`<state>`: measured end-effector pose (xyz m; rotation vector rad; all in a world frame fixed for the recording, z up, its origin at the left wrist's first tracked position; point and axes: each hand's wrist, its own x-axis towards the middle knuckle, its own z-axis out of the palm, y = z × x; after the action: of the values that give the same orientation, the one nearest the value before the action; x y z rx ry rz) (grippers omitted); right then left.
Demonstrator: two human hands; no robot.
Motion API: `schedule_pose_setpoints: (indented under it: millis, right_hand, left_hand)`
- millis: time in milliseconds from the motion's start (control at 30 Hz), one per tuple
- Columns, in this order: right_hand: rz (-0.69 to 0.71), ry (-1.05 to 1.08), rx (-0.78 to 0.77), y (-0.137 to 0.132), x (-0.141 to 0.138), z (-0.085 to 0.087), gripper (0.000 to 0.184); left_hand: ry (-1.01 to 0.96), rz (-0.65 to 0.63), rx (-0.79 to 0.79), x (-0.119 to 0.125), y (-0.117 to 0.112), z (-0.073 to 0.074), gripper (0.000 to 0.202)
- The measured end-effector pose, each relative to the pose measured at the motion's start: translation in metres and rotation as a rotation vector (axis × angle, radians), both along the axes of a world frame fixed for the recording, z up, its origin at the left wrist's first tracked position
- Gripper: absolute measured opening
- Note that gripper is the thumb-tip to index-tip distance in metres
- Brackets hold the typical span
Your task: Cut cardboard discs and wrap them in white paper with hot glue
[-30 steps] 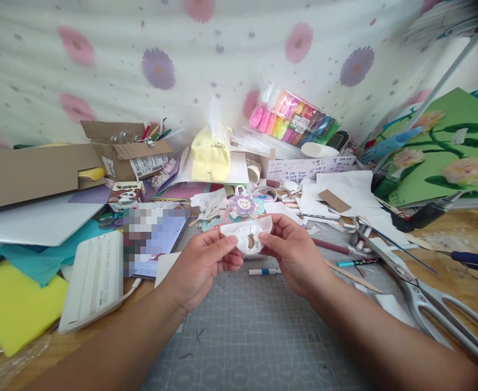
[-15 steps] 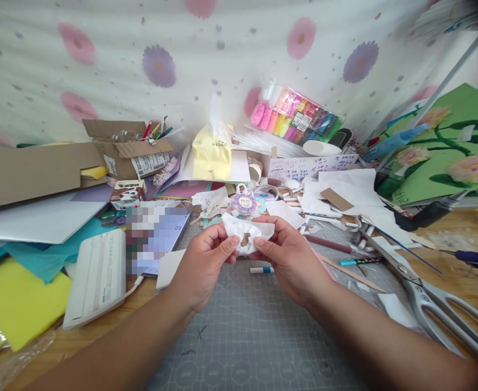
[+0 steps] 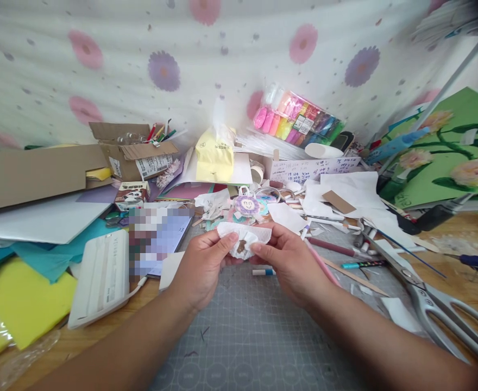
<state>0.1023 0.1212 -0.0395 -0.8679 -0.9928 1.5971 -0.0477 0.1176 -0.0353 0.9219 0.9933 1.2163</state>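
Note:
Both hands hold a small crumpled piece of white tissue paper (image 3: 244, 239) with a little brown scrap in its middle, above the grey cutting mat (image 3: 247, 336). My left hand (image 3: 203, 266) pinches its left side between thumb and fingers. My right hand (image 3: 291, 262) pinches its right side the same way. The two thumbs are close together over the paper. Just behind the paper lies a round purple paper flower with a smiling face (image 3: 246, 205). A short white and blue pen (image 3: 263, 271) lies on the mat under my right hand.
Large silver scissors (image 3: 434, 309) lie at the right. A white flat device (image 3: 102, 277) and yellow and teal sheets (image 3: 23, 298) lie left. Cardboard boxes (image 3: 133, 149), a yellow tissue pack (image 3: 214, 155), a pack of coloured clay (image 3: 296, 119) and green flower artwork (image 3: 446, 157) crowd the back.
My hands have drawn closer together, and the white paper has gone from spread out to bunched up between the thumbs. The view has shifted slightly.

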Motion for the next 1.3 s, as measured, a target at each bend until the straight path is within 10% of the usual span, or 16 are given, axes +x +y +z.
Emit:
schedule_pose_setpoints:
  millis: [400,967,1167,1300]
  right_hand:
    - [-0.216,-0.452,0.513,-0.004,0.004,0.001,0.011]
    - [-0.160,-0.315,0.317,-0.025,0.017,0.002,0.029]
    - [-0.747,-0.895,0.470,-0.082,0.115,-0.013,0.030]
    - [-1.224,-1.201,0.225,-0.121,0.208,-0.027,0.040]
  left_hand:
    - [0.033,0.026,0.015,0.001,-0.004,0.003,0.016]
    - [0.069,-0.020,-0.001,0.000,-0.009,0.005,0.025]
    - [0.060,-0.022,-0.006,-0.001,-0.009,0.006,0.019]
    - [0.066,-0.033,0.014,-0.002,-0.006,0.002,0.021]
